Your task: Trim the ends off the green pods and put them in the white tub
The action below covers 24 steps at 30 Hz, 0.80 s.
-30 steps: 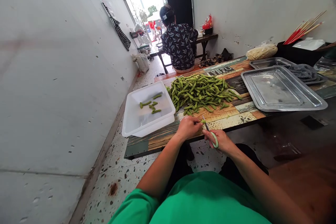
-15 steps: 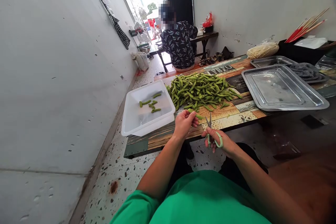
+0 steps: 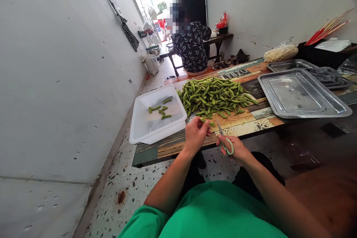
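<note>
Between the thumb and fingers of my left hand [image 3: 196, 132] is a green edamame pod [image 3: 208, 122], its tip pointing right. My right hand [image 3: 233, 148] is closed around green-handled scissors [image 3: 228, 146]. Their blades look closed and point up, just right of the pod's tip. Beyond both hands a big heap of edamame pods [image 3: 213, 95] lies on the patchwork-patterned table [image 3: 237, 129]. Left of the heap stands a white plastic tub [image 3: 156, 134] with several pods on its bottom.
Metal trays [image 3: 299, 95] lie to the right, one with a dark cloth [image 3: 326, 75]. Behind them are bagged pale noodle-like strands [image 3: 281, 52] and a black box [image 3: 315, 54] of red-ended sticks. A person in a patterned shirt [image 3: 191, 48] sits farther off. A wall [image 3: 55, 81] runs along the left.
The scissor blades, spread apart half a second ago, have come together. My right hand has turned slightly with them. My left hand still holds the pod in nearly the same place.
</note>
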Motion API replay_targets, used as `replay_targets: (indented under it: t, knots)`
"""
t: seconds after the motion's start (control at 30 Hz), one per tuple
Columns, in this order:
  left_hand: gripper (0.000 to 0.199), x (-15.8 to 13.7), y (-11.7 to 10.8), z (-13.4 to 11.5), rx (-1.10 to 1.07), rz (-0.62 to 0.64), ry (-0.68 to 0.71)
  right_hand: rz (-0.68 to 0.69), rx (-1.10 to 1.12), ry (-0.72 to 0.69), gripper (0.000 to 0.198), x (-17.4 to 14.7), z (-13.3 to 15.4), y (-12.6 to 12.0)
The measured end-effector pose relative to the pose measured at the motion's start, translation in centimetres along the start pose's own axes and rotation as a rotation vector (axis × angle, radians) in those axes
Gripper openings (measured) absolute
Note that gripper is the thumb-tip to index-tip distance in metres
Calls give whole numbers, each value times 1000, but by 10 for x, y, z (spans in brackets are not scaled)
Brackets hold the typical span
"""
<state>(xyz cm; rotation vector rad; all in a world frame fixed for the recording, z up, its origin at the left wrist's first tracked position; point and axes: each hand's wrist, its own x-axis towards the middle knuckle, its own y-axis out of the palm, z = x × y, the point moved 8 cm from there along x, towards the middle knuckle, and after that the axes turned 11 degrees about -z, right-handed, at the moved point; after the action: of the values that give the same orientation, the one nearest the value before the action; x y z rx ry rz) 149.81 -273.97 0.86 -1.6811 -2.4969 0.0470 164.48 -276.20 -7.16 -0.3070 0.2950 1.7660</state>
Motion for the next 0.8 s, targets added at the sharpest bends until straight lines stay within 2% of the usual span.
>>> replay_targets:
  t: [0.1, 0.13, 0.2, 0.27, 0.3, 0.33, 0.43, 0.47, 0.5, 0.53, 0.63, 0.8]
  knots:
    - [16, 8, -58, -50, 349, -417, 410, 91, 54, 4, 63, -1, -1, 3]
    - [20, 9, -73, -65, 482, -536, 499, 109, 70, 13, 64, -2, -1, 3]
    - [33, 13, -92, -84, 736, -684, 563, 122, 92, 34, 65, -3, -2, 4]
    - [48, 16, -94, -89, 918, -714, 550, 119, 108, 49, 65, -3, -2, 5]
    - [51, 17, -85, -87, 975, -656, 553, 117, 111, 55, 64, -3, -2, 6]
    - [48, 17, -70, -81, 1011, -537, 576, 113, 111, 57, 65, -2, -2, 6]
    - [37, 10, -2, -46, 1094, 10, 652, 100, 94, 54, 68, -2, -1, 7]
    - [36, 7, 16, -31, 1135, 150, 638, 95, 90, 55, 69, -2, -1, 7]
    - [34, 8, 27, -18, 1181, 235, 602, 90, 88, 55, 70, -3, 0, 6]
    - [32, 11, 34, -6, 1225, 272, 557, 86, 88, 57, 71, -4, 1, 5]
    - [30, 29, 37, 12, 1295, 266, 492, 84, 82, 67, 70, -7, 2, 3]
    - [28, 45, 33, 14, 1303, 267, 585, 96, 64, 61, 69, -6, 0, 6]
